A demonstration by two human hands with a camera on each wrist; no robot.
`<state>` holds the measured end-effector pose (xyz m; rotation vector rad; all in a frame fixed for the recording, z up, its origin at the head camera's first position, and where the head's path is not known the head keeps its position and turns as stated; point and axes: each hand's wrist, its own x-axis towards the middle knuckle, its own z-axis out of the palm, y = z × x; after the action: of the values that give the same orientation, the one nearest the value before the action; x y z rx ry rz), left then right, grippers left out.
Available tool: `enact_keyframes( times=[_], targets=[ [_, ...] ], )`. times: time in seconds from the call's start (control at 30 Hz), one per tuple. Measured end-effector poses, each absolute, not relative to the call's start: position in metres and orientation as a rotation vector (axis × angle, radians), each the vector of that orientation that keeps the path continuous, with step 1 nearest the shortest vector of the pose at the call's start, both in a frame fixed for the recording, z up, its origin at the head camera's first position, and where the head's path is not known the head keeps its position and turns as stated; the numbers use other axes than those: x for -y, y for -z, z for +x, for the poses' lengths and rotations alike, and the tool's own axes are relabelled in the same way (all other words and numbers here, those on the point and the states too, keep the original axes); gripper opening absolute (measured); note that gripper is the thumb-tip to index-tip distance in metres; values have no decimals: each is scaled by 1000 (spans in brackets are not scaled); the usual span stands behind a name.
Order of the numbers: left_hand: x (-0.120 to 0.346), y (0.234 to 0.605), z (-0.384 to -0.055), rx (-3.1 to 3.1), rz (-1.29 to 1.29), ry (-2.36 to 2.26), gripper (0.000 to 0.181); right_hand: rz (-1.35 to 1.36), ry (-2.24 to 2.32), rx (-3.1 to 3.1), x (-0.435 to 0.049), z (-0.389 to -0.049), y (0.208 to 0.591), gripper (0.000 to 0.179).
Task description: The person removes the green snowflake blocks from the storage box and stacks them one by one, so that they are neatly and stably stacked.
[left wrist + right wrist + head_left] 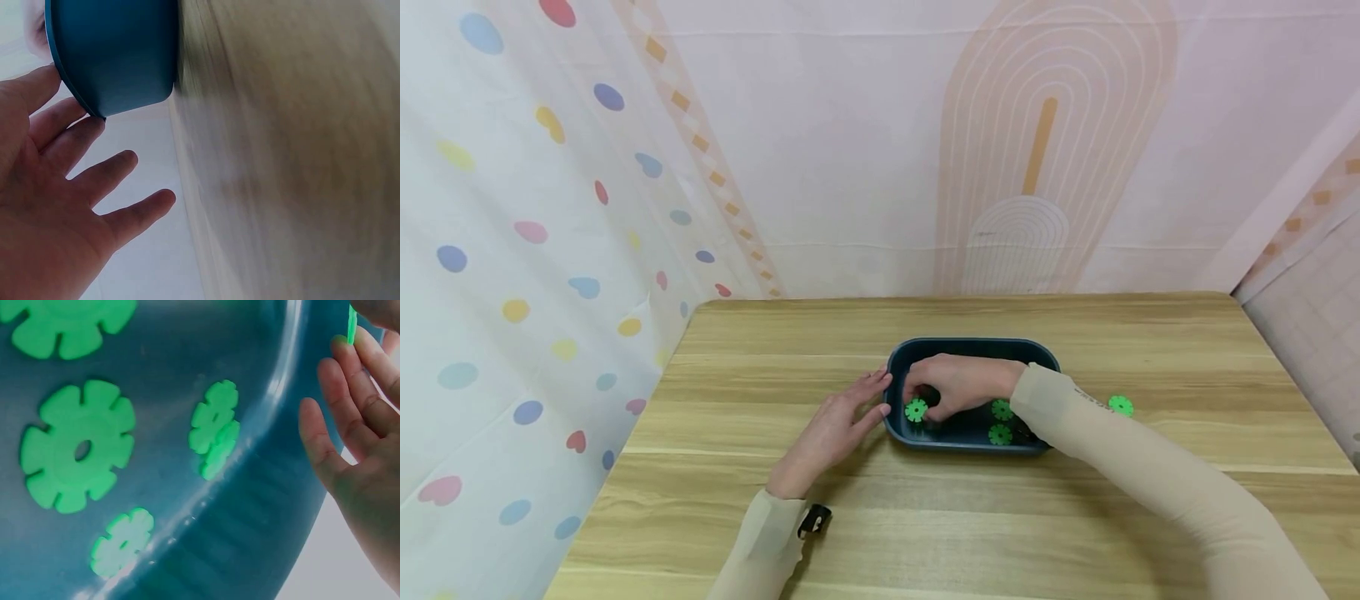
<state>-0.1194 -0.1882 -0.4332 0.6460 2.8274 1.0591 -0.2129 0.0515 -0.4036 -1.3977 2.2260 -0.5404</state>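
A dark blue tray [977,447] with rounded corners stands on the table. My right hand [958,385] reaches into its left part. The right wrist view shows this hand's thumb and fingertips pinching a green notched disc [352,325], seen edge-on. From the head, a green disc [916,410] shows right at those fingertips. More flat green discs [78,447] lie on the tray floor, two overlapping near its wall. My left hand [837,429] is at the tray's left end, fingers spread; some fingertips touch the rim [75,94] in the left wrist view.
One more green disc [1121,406] lies on the wooden table [760,350] to the right of the tray, beside the right sleeve [1120,442]. Patterned cloth [850,150] hangs behind the table and along its left side.
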Motion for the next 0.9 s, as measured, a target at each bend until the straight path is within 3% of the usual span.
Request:
enact_keyframes(
  times=[0.9],
  targets=[
    [190, 434, -123, -2831, 634, -1036, 51, -1350, 718, -2292, -70, -209, 371, 28]
  ],
)
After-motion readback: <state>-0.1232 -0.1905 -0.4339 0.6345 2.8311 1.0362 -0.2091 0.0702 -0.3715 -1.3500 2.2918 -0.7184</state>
